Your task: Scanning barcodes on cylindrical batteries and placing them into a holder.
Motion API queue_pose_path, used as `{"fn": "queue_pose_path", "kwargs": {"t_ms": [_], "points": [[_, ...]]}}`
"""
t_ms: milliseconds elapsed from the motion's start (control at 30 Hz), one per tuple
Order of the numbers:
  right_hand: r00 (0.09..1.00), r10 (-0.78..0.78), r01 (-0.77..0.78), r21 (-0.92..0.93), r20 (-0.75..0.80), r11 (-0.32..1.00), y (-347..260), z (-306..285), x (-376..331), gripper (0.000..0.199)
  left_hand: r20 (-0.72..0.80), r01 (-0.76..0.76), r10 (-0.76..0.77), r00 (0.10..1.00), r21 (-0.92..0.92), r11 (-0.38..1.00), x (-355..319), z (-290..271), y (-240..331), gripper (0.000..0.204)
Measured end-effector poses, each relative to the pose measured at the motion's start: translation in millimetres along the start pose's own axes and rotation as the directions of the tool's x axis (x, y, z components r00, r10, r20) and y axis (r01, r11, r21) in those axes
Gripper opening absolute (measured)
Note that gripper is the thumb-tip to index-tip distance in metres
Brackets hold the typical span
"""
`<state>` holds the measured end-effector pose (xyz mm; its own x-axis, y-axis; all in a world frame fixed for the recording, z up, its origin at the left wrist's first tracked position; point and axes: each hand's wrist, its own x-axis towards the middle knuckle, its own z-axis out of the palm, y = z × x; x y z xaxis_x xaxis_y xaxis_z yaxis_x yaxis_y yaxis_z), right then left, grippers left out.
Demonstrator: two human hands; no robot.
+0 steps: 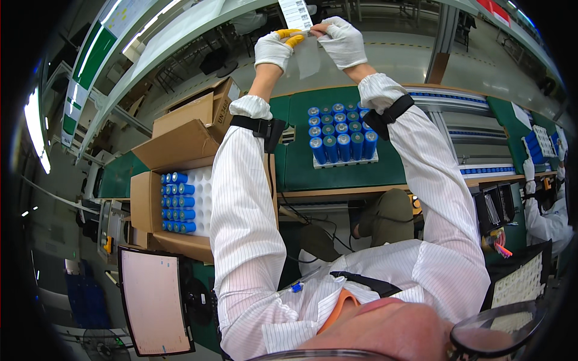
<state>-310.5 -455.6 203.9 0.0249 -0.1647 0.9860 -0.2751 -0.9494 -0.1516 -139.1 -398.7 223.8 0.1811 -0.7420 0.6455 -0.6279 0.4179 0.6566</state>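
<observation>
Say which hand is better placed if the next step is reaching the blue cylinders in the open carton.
Probably the left hand: the carton lies on that side, with the right hand farther across. Both hands are at the white sheet.

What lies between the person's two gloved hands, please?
In the head view, the lower end of a white printed sheet and a translucent strip lie between left hand and right hand.

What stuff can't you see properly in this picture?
All in the head view:
- Label sheet between the left hand and right hand: top cut off by the upper edge; print too small.
- Standing blue cylinders: some partly hidden by the right sleeve and strap.
- Cardboard box: partly hidden by the left sleeve.
- Co-worker: small, cut off by the dark rim.
</observation>
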Motion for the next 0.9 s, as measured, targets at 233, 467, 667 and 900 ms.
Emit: {"fn": "queue_pose_path", "kwargs": {"t_ms": [233,467,667,900], "points": [[0.986,-0.101,0.126,-0.194,0.130,0.973,-9,5,11,0.018,-0.020,-0.072,0.078,0.997,0.208,0.976,0,-2,-3,0.027],[0.957,-0.258,0.282,-0.212,0.135,0.936,-8,-7,16,0.010,-0.054,-0.045,0.069,0.996,0.356,0.933,6,-5,-19,0.024],[0.979,-0.202,0.203,-0.194,0.022,0.960,-22,-24,11,0.013,-0.008,0.021,-0.021,1.000,0.080,0.997,10,-16,-44,0.036],[0.996,0.059,-0.062,-0.048,-0.060,0.997,-50,-93,-47,0.016,0.043,-0.021,0.028,0.999,-0.148,0.989,5,-9,-64,0.042]]}}
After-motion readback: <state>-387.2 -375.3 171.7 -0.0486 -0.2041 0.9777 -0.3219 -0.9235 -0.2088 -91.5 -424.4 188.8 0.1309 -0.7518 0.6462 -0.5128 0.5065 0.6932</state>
